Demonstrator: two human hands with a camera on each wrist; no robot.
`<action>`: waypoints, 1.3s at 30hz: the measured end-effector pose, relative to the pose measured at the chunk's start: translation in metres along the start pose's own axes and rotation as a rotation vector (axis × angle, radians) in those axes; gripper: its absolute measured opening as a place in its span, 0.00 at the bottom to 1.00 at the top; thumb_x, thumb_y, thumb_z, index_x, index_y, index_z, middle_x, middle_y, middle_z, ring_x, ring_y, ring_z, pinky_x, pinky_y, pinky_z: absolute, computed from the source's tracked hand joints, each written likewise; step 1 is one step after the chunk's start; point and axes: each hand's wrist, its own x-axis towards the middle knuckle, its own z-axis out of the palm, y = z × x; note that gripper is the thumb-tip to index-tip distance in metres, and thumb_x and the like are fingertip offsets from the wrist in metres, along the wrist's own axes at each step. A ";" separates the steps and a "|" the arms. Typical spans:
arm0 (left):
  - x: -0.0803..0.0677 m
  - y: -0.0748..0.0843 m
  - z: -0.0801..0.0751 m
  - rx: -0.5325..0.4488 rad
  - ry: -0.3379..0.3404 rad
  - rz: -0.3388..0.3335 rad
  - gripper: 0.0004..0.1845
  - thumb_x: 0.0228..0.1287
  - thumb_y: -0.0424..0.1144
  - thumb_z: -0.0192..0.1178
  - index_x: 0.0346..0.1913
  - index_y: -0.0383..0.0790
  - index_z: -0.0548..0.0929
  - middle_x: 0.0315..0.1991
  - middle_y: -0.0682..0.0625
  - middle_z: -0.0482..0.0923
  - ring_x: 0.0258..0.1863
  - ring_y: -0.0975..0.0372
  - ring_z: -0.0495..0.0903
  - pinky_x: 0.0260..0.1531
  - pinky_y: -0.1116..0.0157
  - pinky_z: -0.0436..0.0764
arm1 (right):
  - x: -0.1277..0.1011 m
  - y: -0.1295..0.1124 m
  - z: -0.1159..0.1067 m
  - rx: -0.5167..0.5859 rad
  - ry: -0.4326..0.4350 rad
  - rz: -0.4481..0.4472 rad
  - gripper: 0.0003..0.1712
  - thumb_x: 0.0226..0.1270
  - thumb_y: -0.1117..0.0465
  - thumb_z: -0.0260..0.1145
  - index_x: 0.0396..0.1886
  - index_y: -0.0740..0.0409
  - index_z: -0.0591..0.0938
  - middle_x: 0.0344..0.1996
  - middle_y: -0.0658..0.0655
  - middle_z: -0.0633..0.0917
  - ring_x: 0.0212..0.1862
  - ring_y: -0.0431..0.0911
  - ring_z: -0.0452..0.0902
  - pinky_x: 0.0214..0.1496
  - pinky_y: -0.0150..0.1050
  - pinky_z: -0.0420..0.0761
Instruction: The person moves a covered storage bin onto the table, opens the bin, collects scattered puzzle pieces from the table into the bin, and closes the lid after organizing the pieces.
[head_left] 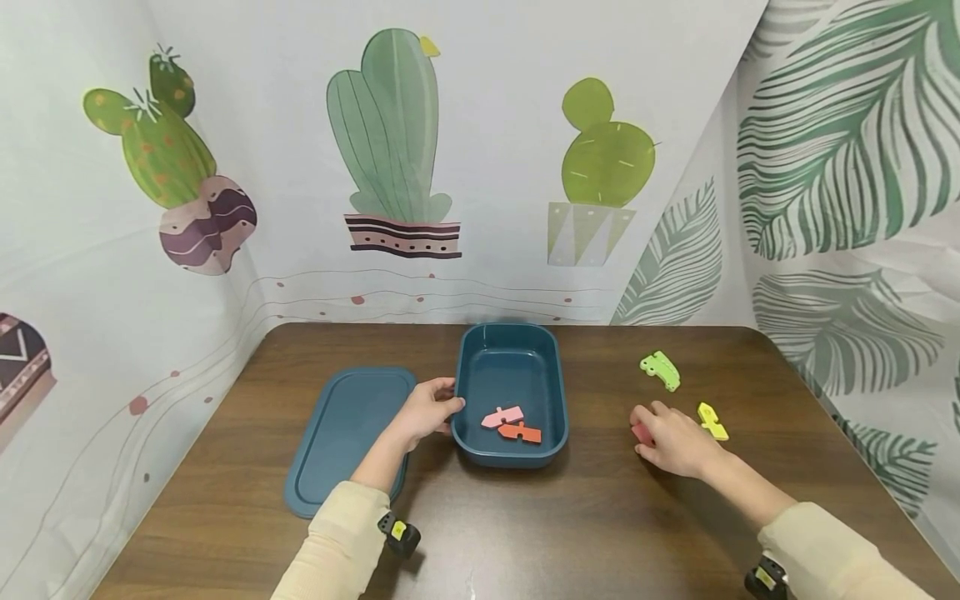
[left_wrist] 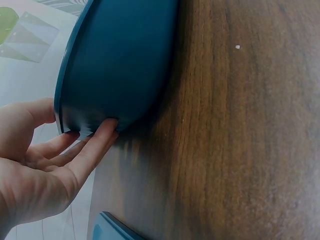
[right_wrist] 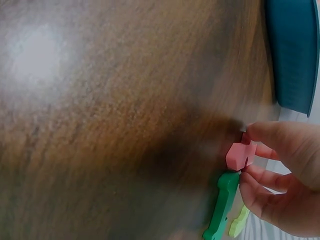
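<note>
Wooden table (head_left: 525,533), one teal tub (head_left: 551,367) touched by relaxed left hand (head_left: 427,410), right hand (head_left: 675,440) pinching one pink piece (right_wrist: 240,155)

your right hand (head_left: 675,442) covered nearly all of the red piece (head_left: 641,432) in the head view, so its shape could not be told there. in the right wrist view the green piece (right_wrist: 220,207) and the yellow piece (right_wrist: 239,222) ran off the bottom edge, blurred. the left wrist view cut off the blue tub (left_wrist: 117,60) at the top and showed only a corner of the lid (left_wrist: 112,230).
</note>
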 end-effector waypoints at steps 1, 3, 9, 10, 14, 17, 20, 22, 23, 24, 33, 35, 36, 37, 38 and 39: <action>0.001 -0.002 0.000 0.002 0.004 0.000 0.24 0.62 0.30 0.55 0.61 0.29 0.67 0.51 0.35 0.74 0.41 0.48 0.81 0.31 0.58 0.84 | 0.000 0.000 0.001 0.001 0.006 -0.003 0.19 0.43 0.63 0.75 0.34 0.56 0.75 0.23 0.49 0.68 0.22 0.40 0.61 0.21 0.31 0.62; 0.002 -0.003 0.001 0.011 0.010 0.000 0.24 0.62 0.30 0.55 0.61 0.29 0.68 0.51 0.35 0.74 0.40 0.49 0.81 0.30 0.58 0.84 | 0.001 0.000 0.002 0.005 0.009 -0.006 0.19 0.43 0.63 0.75 0.34 0.56 0.75 0.23 0.49 0.68 0.22 0.40 0.61 0.20 0.31 0.62; 0.003 -0.005 0.001 0.026 0.011 -0.004 0.24 0.62 0.30 0.55 0.61 0.30 0.68 0.51 0.36 0.74 0.39 0.51 0.81 0.30 0.59 0.84 | 0.003 -0.001 0.004 0.006 0.008 0.001 0.18 0.43 0.64 0.74 0.33 0.56 0.75 0.23 0.50 0.68 0.22 0.40 0.62 0.20 0.32 0.64; 0.003 -0.005 0.001 0.025 0.012 -0.008 0.24 0.61 0.30 0.55 0.61 0.30 0.68 0.51 0.36 0.74 0.39 0.51 0.81 0.30 0.59 0.84 | 0.004 -0.001 0.004 0.007 0.009 0.001 0.18 0.43 0.65 0.74 0.33 0.56 0.75 0.23 0.50 0.68 0.22 0.40 0.62 0.20 0.32 0.65; 0.003 -0.004 0.001 0.022 0.017 -0.013 0.24 0.61 0.31 0.56 0.61 0.31 0.69 0.50 0.37 0.74 0.38 0.51 0.81 0.30 0.59 0.84 | 0.005 -0.002 0.004 0.011 0.013 0.001 0.18 0.43 0.65 0.74 0.33 0.56 0.75 0.24 0.51 0.68 0.22 0.40 0.63 0.20 0.32 0.66; 0.003 -0.004 0.002 0.021 0.019 -0.014 0.23 0.61 0.31 0.56 0.60 0.31 0.69 0.50 0.37 0.74 0.38 0.52 0.82 0.30 0.59 0.84 | 0.007 -0.003 0.005 0.013 0.013 -0.001 0.18 0.43 0.65 0.73 0.33 0.57 0.74 0.24 0.51 0.68 0.22 0.40 0.63 0.20 0.32 0.66; 0.003 -0.004 0.002 0.020 0.023 -0.019 0.23 0.61 0.31 0.56 0.60 0.32 0.69 0.50 0.37 0.74 0.38 0.52 0.81 0.30 0.59 0.84 | 0.008 -0.004 0.005 0.015 0.013 -0.011 0.18 0.44 0.65 0.73 0.33 0.57 0.74 0.24 0.51 0.68 0.21 0.40 0.62 0.20 0.32 0.65; 0.003 -0.003 0.002 0.019 0.026 -0.022 0.23 0.61 0.31 0.56 0.60 0.32 0.70 0.50 0.38 0.75 0.38 0.52 0.81 0.30 0.59 0.84 | 0.010 -0.005 0.006 0.013 0.013 -0.019 0.18 0.44 0.65 0.73 0.33 0.57 0.74 0.24 0.51 0.68 0.21 0.40 0.62 0.20 0.31 0.65; 0.003 -0.003 0.002 0.020 0.026 -0.021 0.23 0.61 0.31 0.56 0.60 0.32 0.70 0.50 0.38 0.75 0.38 0.52 0.81 0.31 0.59 0.84 | 0.010 -0.005 0.006 0.014 0.015 -0.023 0.18 0.44 0.66 0.73 0.34 0.57 0.74 0.24 0.51 0.68 0.21 0.40 0.62 0.20 0.31 0.65; 0.003 -0.003 0.002 0.020 0.025 -0.020 0.23 0.61 0.31 0.56 0.60 0.32 0.70 0.50 0.38 0.75 0.38 0.52 0.81 0.31 0.59 0.84 | 0.011 -0.005 0.007 0.015 0.016 -0.024 0.18 0.44 0.66 0.73 0.34 0.58 0.74 0.24 0.51 0.68 0.21 0.40 0.62 0.20 0.31 0.65; 0.003 -0.002 0.002 0.022 0.026 -0.018 0.23 0.61 0.31 0.56 0.60 0.31 0.69 0.49 0.37 0.74 0.39 0.52 0.81 0.31 0.59 0.84 | 0.014 -0.008 0.010 0.020 0.019 0.015 0.16 0.43 0.67 0.71 0.31 0.56 0.74 0.24 0.50 0.67 0.21 0.40 0.61 0.20 0.31 0.62; 0.003 -0.002 0.002 0.021 0.027 -0.020 0.23 0.61 0.31 0.56 0.60 0.31 0.69 0.49 0.37 0.74 0.39 0.52 0.81 0.31 0.59 0.84 | 0.014 -0.008 0.011 0.022 0.020 0.034 0.16 0.43 0.67 0.71 0.31 0.55 0.74 0.24 0.50 0.67 0.22 0.41 0.61 0.20 0.31 0.62; 0.003 -0.002 0.002 0.022 0.027 -0.019 0.23 0.62 0.31 0.56 0.60 0.31 0.69 0.49 0.37 0.74 0.39 0.52 0.81 0.31 0.59 0.84 | 0.014 -0.008 0.012 0.022 0.020 0.043 0.16 0.43 0.67 0.71 0.31 0.55 0.74 0.24 0.50 0.67 0.22 0.41 0.61 0.20 0.32 0.62; 0.003 -0.002 0.002 0.024 0.028 -0.019 0.23 0.62 0.31 0.56 0.60 0.31 0.70 0.49 0.37 0.74 0.39 0.52 0.81 0.31 0.59 0.84 | 0.014 -0.008 0.012 0.022 0.023 0.048 0.16 0.43 0.67 0.71 0.31 0.55 0.74 0.24 0.50 0.68 0.21 0.42 0.62 0.20 0.32 0.63; 0.003 -0.003 0.002 0.024 0.028 -0.020 0.23 0.61 0.31 0.56 0.60 0.31 0.70 0.49 0.37 0.74 0.39 0.51 0.81 0.31 0.59 0.84 | 0.015 -0.008 0.012 0.022 0.023 0.057 0.16 0.43 0.67 0.71 0.31 0.55 0.74 0.24 0.50 0.68 0.21 0.42 0.62 0.20 0.32 0.63; 0.003 -0.003 0.002 0.027 0.026 -0.016 0.23 0.62 0.30 0.55 0.60 0.31 0.69 0.49 0.37 0.74 0.39 0.51 0.81 0.31 0.59 0.84 | 0.015 -0.008 0.013 0.021 0.023 0.064 0.16 0.43 0.67 0.71 0.31 0.54 0.74 0.24 0.50 0.68 0.22 0.42 0.62 0.20 0.32 0.63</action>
